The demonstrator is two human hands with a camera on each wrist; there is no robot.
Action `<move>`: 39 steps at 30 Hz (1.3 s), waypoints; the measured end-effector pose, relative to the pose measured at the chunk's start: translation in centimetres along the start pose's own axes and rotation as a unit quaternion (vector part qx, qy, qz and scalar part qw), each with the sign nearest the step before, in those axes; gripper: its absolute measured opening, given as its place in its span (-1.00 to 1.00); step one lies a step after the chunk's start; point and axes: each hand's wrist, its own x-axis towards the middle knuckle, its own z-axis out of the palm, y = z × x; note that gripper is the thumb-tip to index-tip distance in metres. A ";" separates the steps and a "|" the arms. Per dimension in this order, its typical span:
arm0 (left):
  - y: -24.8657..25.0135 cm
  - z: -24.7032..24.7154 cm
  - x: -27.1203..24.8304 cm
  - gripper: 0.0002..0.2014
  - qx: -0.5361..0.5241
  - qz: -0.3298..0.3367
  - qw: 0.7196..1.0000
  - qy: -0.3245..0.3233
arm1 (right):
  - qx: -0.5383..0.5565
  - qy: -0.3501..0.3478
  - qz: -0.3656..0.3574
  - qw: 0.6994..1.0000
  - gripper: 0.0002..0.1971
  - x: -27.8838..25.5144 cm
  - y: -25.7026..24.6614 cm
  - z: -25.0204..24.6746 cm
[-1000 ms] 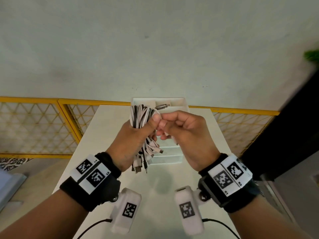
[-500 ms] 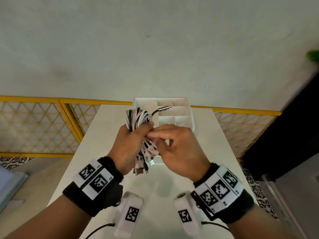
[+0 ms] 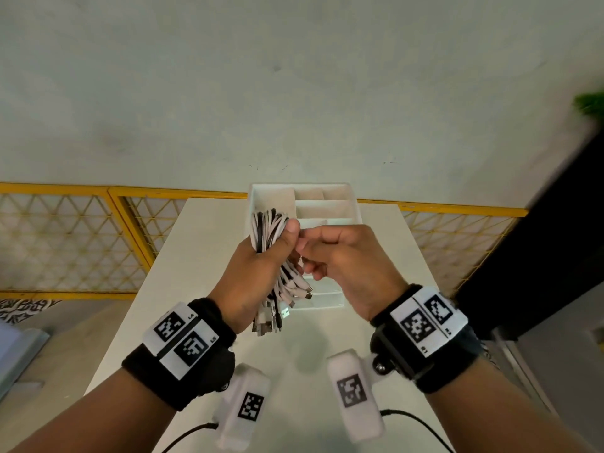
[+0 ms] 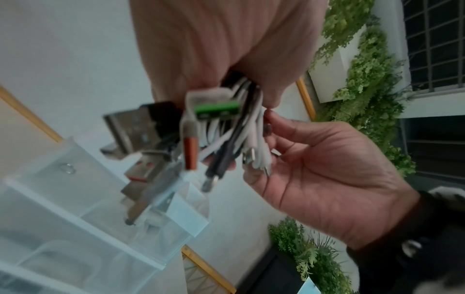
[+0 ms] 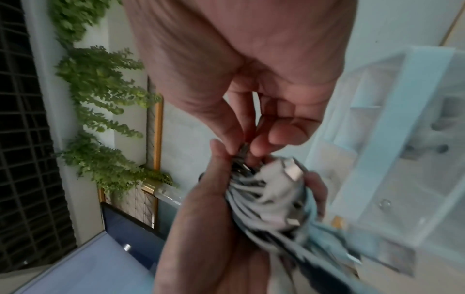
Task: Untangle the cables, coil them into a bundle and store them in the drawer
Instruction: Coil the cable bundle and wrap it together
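A bundle of white and black cables (image 3: 269, 227) is folded into a hank, and my left hand (image 3: 255, 273) grips it around the middle, above the table. Its plug ends (image 3: 281, 305) hang below the fist; in the left wrist view the plug ends (image 4: 214, 129) fan out close to the camera. My right hand (image 3: 346, 256) sits against the bundle's right side with its fingers curled. In the right wrist view its thumb and fingertips (image 5: 254, 147) pinch a thin dark cable end at the bundle (image 5: 271, 199). Behind the hands stands the white drawer unit (image 3: 273, 199).
The narrow white table (image 3: 196, 256) has a yellow mesh fence (image 3: 65, 240) behind and beside it. A dark panel (image 3: 539, 240) stands to the right. A translucent drawer (image 4: 75, 199) juts out from the unit's front. Green plants (image 5: 100, 89) hang on the wall.
The metal jack plug that stuck out behind the bundle no longer shows. My right hand has shifted from over the bundle to its right side. The left hand has kept its grip.
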 end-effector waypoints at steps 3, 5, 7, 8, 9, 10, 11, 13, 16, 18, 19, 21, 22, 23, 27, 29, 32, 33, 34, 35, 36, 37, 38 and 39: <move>0.3 0.0 -0.1 -0.47 -0.011 -0.002 1.000 -0.014 | 0.021 0.025 -0.025 0.999 -0.91 -0.3 0.3 0.8; 0.6 0.2 -0.1 -0.52 -0.024 -0.003 0.999 -0.024 | 0.022 0.062 -0.047 0.997 -0.88 -0.1 0.7 1.4; 0.9 0.5 -0.1 -0.61 -0.031 -0.005 0.999 -0.021 | -0.006 0.109 -0.088 0.990 -0.75 -0.1 1.3 2.3; 1.0 0.6 -0.1 -0.63 -0.029 -0.006 0.999 -0.019 | -0.013 0.119 -0.105 0.987 -0.71 -0.2 1.8 2.7; 1.1 0.7 -0.2 -0.63 -0.027 -0.006 0.999 -0.017 | -0.010 0.114 -0.114 0.987 -0.70 -0.3 2.1 2.9; 1.0 0.6 -0.2 -0.62 -0.027 -0.006 1.000 -0.012 | -0.005 0.101 -0.117 0.988 -0.73 -0.4 2.5 3.1; 1.0 0.6 -0.3 -0.61 -0.028 -0.008 1.000 -0.007 | -0.012 0.084 -0.124 0.989 -0.76 -0.5 2.7 3.0; 0.8 0.4 -0.4 -0.60 -0.043 -0.018 0.999 0.003 | -0.076 0.046 -0.158 0.984 -0.70 -0.5 2.8 2.6; 0.3 0.3 -0.5 -0.61 -0.076 -0.044 0.996 0.026 | -0.167 0.012 -0.201 0.965 -0.49 -0.3 3.0 2.1; -0.1 0.4 -0.6 -0.64 -0.091 -0.055 0.994 0.031 | -0.190 0.006 -0.207 0.960 -0.60 -0.2 3.4 1.9; -0.2 0.4 -0.6 -0.66 -0.096 -0.059 0.993 0.028 | -0.193 0.016 -0.211 0.958 -0.72 -0.1 3.6 1.8; -0.4 0.5 -0.6 -0.69 -0.104 -0.066 0.992 0.024 | -0.182 0.063 -0.219 0.957 -0.85 0.0 4.1 1.9; -0.4 0.4 -0.5 -0.71 -0.109 -0.069 0.991 0.025 | -0.168 0.084 -0.218 0.958 -0.87 -0.1 4.1 2.1; -0.4 0.4 -0.3 -0.73 -0.115 -0.071 0.990 0.027 | -0.157 0.100 -0.215 0.959 -0.87 -0.1 4.1 2.2; -0.1 0.1 0.1 -0.82 -0.179 -0.071 0.980 0.057 | -0.110 0.080 -0.137 0.981 -0.76 -0.6 2.9 2.0; 0.0 0.0 0.2 -0.79 -0.198 -0.063 0.976 0.061 | -0.043 -0.020 -0.067 0.997 -0.38 -0.2 2.3 1.3; -0.1 0.5 0.1 -0.81 -0.204 -0.055 0.977 0.038 | -0.151 -0.137 -0.047 0.978 0.11 0.8 2.3 1.0; -0.2 0.7 0.0 -0.82 -0.203 -0.055 0.977 0.034 | -0.197 -0.142 -0.054 0.969 0.18 1.1 2.4 1.2; -0.3 1.0 0.0 -0.83 -0.204 -0.057 0.977 0.033 | -0.219 -0.132 -0.059 0.965 0.19 1.3 2.4 1.5; -0.5 1.1 0.0 -0.83 -0.205 -0.062 0.976 0.034 | -0.217 -0.118 -0.060 0.967 0.16 1.4 2.6 1.8; -0.7 1.3 0.1 -0.82 -0.202 -0.066 0.977 0.033 | -0.206 -0.103 -0.062 0.971 0.10 1.5 2.8 2.0; -0.9 1.2 0.2 -0.80 -0.194 -0.069 0.978 0.032 | -0.196 -0.090 -0.069 0.974 0.02 1.6 3.1 2.1; -1.0 1.1 0.2 -0.78 -0.182 -0.072 0.980 0.028 | -0.192 -0.076 -0.074 0.976 -0.06 1.5 3.2 2.1; -1.1 0.9 0.2 -0.78 -0.165 -0.076 0.983 0.025 | -0.192 -0.065 -0.077 0.976 -0.12 1.4 3.4 2.2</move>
